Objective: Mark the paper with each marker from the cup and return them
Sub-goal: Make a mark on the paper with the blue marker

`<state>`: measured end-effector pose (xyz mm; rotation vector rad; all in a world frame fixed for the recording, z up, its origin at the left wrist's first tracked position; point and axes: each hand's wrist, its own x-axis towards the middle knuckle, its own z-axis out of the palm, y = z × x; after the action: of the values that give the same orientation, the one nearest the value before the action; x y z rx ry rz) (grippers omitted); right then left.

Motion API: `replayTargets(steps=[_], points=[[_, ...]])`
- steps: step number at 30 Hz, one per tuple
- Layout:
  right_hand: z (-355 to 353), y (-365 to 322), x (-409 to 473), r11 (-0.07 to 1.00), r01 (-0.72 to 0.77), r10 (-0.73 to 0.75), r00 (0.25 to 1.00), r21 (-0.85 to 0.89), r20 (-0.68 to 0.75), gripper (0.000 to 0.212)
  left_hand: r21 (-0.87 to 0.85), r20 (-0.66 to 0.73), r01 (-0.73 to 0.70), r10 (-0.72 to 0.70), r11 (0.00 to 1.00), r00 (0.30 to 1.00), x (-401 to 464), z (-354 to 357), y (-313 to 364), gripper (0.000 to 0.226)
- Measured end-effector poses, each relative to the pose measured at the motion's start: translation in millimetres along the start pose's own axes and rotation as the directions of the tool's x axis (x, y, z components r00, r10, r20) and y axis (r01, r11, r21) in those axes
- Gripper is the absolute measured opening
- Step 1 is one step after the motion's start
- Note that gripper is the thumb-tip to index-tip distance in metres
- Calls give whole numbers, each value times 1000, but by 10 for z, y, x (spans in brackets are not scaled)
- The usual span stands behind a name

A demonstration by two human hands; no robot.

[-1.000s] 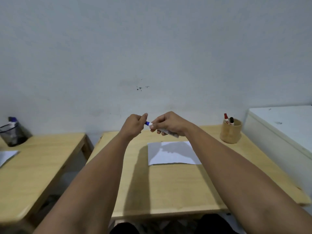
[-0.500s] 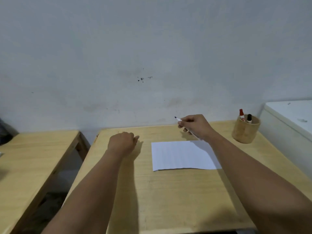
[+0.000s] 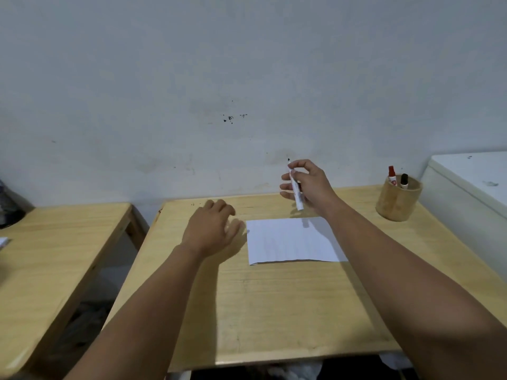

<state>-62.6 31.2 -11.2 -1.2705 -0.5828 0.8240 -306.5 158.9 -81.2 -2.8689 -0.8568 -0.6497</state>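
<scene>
1. Your right hand (image 3: 308, 185) holds the uncapped marker (image 3: 295, 187) above the desk (image 3: 274, 311), its fingers (image 3: 288, 176) pinched round the barrel. The dark tip points up toward twelve o'clock and the blunt end hangs down toward six.

2. Your left hand (image 3: 212, 229) hovers low over the desk at nine o'clock of the paper (image 3: 290, 239), just beside its left edge. Its fingers are curled loosely; you cannot tell from this view whether the cap is tucked inside them, since none shows.

3. The paper lies flat at the middle of the desk, at about six o'clock of the marker. It looks unmarked from here, though faint lines would be hard to see.

4. The cup (image 3: 399, 200) stands at three o'clock of the paper, well apart from your right hand, with a red marker (image 3: 392, 176) and a black marker (image 3: 403, 181) upright in it.

5. Judging by this, you are on the first marker, between uncapping and writing. No stroke is made yet, and two markers wait.

6. The next move calls for turning the marker in your fingers so the tip faces down, then lowering it onto the sheet. Rest your left hand on the near left corner so the sheet does not slide under the stroke.
</scene>
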Motion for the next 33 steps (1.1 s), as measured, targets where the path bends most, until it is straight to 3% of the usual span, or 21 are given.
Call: replayTargets(steps=[2, 4, 7, 9, 11, 14, 17, 33], points=[[-4, -21, -29, 975, -72, 68, 997, 211, 27, 24, -66, 113, -40, 47, 997, 992, -121, 3, 177, 57], [14, 0, -63, 940, -123, 105, 992, 317, 73, 23, -85, 255, 12, 10, 996, 967, -253, 72, 313, 65], [134, 143, -81, 991, -83, 80, 996, 101, 34, 11, -104, 292, 49, -17, 993, 956, -414, 229, 390, 69], [254, 302, -84, 996, -67, 65, 998, -61, -24, 31, -129, 266, 75, -38, 989, 963, -453, 285, 382, 69], [367, 480, -89, 991, -64, 61, 998, -116, -29, 34, -139, 259, 88, -49, 986, 965, -451, 321, 372, 71], [476, 793, -174, 977, -18, 20, 1000, -210, 8, 18, -134, 240, 86, -52, 987, 969, -468, 330, 382, 72], [561, 1035, -190, 949, -4, -14, 998, -316, -54, 35, -130, 234, 82, -49, 988, 971, -465, 366, 355, 73], [586, 1245, -174, 872, 48, -97, 992, -487, -75, 27, -179, 216, 136, -96, 974, 972, -521, 372, 338, 85]])
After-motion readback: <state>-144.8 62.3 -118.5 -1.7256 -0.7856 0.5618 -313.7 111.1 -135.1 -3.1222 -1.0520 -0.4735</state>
